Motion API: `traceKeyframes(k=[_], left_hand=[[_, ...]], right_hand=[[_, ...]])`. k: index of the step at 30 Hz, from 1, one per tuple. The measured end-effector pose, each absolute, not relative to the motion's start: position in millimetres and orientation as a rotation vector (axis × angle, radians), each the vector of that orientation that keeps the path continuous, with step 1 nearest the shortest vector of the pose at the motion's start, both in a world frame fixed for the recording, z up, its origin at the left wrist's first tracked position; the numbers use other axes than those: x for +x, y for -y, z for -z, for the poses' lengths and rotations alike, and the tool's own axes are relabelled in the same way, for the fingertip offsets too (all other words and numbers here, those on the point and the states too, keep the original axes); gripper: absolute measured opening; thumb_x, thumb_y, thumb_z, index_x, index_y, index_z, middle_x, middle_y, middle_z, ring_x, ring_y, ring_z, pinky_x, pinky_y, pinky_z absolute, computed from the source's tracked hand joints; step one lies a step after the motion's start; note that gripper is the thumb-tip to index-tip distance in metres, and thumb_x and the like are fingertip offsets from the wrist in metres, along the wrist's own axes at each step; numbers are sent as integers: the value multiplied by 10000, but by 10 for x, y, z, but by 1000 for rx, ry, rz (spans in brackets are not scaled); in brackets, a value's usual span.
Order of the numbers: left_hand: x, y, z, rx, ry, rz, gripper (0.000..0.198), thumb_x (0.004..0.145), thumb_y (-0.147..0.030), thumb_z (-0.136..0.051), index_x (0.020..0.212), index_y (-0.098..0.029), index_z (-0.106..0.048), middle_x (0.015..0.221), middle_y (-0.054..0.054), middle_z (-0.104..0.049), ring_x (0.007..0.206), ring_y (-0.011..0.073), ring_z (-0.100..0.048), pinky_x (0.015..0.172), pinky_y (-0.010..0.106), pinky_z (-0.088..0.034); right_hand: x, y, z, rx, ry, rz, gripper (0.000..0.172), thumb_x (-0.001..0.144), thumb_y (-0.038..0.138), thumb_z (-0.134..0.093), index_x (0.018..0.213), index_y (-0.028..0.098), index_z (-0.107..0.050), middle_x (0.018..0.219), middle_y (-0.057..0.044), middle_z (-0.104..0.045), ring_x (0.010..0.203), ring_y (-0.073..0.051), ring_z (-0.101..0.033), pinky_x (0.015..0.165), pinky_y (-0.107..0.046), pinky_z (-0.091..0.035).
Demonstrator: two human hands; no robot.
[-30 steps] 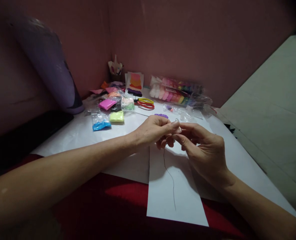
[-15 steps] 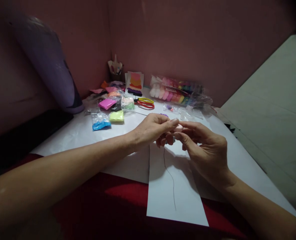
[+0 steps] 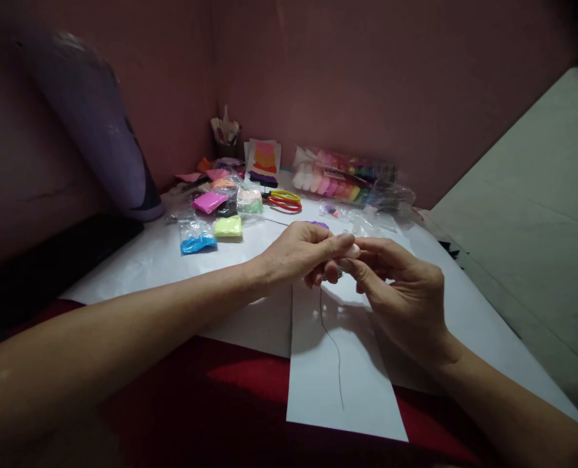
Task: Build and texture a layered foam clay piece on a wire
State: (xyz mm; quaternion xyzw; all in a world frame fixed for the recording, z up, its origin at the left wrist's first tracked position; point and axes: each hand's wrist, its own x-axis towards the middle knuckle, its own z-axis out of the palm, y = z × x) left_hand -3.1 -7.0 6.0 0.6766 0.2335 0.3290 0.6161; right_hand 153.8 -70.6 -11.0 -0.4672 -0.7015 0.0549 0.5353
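Note:
Between my two hands is a small pale pink lump of modelling clay [image 3: 351, 251]. My left hand [image 3: 313, 252] comes from the left, its thumb and fingers closed on the lump. From the right, my right hand [image 3: 398, 286] pinches the lump's other side with thumb and index finger. A shiny silvery piece [image 3: 340, 273] shows partly behind my left fingertips; I cannot tell what it is or which hand bears it. Beneath my hands, a thin dark thread or wire [image 3: 336, 351] runs down over a white sheet of paper [image 3: 318, 390].
Bagged clay, including a blue packet [image 3: 198, 244] and a yellow packet [image 3: 227, 227], lies back left near red-and-yellow-handled scissors [image 3: 285, 200]. A large bag of coloured clay [image 3: 337, 177] rests against the wall. A painted card [image 3: 263, 161] and a holder [image 3: 226, 133] stand behind.
My hands have hardly moved. The clay shows slightly more between my fingers, and small light spots now appear on the paper below.

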Motion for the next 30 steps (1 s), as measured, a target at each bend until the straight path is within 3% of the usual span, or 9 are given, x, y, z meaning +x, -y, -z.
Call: traceKeyframes(k=[5, 10, 16, 20, 26, 30], left_hand=[[-27, 72, -69, 1527, -538, -757, 453, 725, -563, -703, 733, -126, -587, 563, -6, -595, 422, 56, -489, 427, 187, -375], [-22, 69, -42, 1535, -482, -740, 477, 766, -596, -639, 720, -124, -593, 540, -3, -578, 426, 65, -491, 420, 190, -376], [-21, 84, -50, 1523, -530, -745, 518, 771, -632, -607, 782, -115, -637, 536, -4, -576, 421, 66, -489, 415, 190, -378], [-19, 93, -73, 1518, -559, -747, 464, 708, -573, -712, 745, -129, -583, 552, -9, -589, 422, 58, -483, 414, 181, -370], [-16, 86, -49, 1556, -498, -730, 496, 786, -604, -611, 705, -115, -593, 549, 5, -578, 420, 62, -485, 418, 191, -374], [-15, 83, -44, 1524, -528, -734, 520, 781, -630, -596, 825, -114, -645, 553, -3, -574, 422, 66, -484, 416, 191, -379]], right_hand=[[1540, 708, 98, -1143, 1680, -123, 116, 830, 196, -689, 942, 225, -680, 684, 49, -674, 507, -84, -563, 460, -229, -440], [1514, 705, 83, -1128, 1679, -147, 289, 811, 161, -704, 1087, 230, -652, 629, 61, -658, 506, -106, -588, 482, -249, -468], [1528, 712, 95, -1125, 1679, -176, 156, 836, 190, -691, 982, 241, -675, 676, 54, -672, 505, -88, -567, 483, -238, -463], [1526, 705, 94, -1154, 1688, -157, 83, 843, 215, -686, 925, 221, -680, 664, 43, -666, 505, -91, -565, 479, -245, -451], [1515, 690, 106, -1105, 1696, -230, 271, 844, 168, -671, 1104, 237, -638, 695, 45, -706, 566, -122, -644, 493, -256, -488], [1521, 699, 107, -1125, 1677, -192, 147, 846, 193, -677, 979, 255, -676, 687, 52, -682, 499, -97, -587, 457, -244, -460]])
